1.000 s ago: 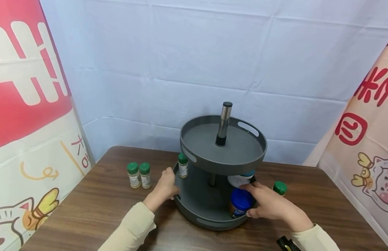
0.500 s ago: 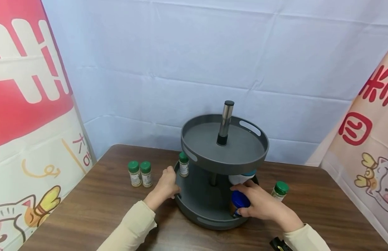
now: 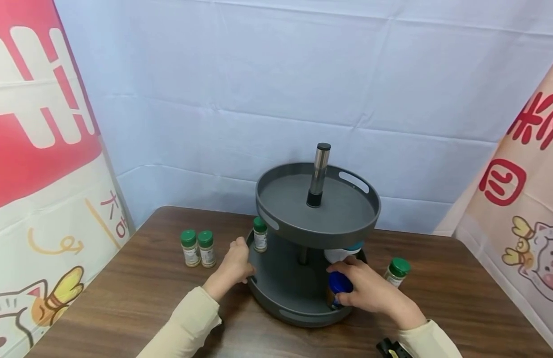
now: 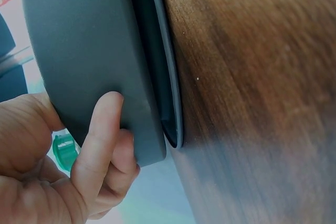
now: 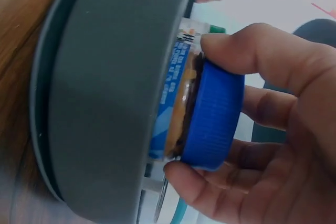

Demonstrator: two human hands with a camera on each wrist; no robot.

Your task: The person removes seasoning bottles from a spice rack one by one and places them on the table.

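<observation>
Blue-lidded jar (image 3: 340, 282) — it stands inside the raised rim of the lower tier (image 3: 303, 320), front right; its base is hidden in the right wrist view. The right hand (image 3: 368, 291) pinches the lid between thumb and curled fingers, while the left hand (image 3: 233, 261) grips the tier's wall on the other side. The work looks about halfway: jar, white tub (image 3: 338, 255) and one green-capped shaker (image 3: 260, 242) are within the lower tier, while two shakers (image 3: 190, 254) on the left and another shaker (image 3: 396, 272) on the right stand off it on the counter (image 3: 138, 293). Gray floor shows between jar and inner shaker — though the upper tier (image 3: 285, 199) overhangs, limiting lift.
</observation>
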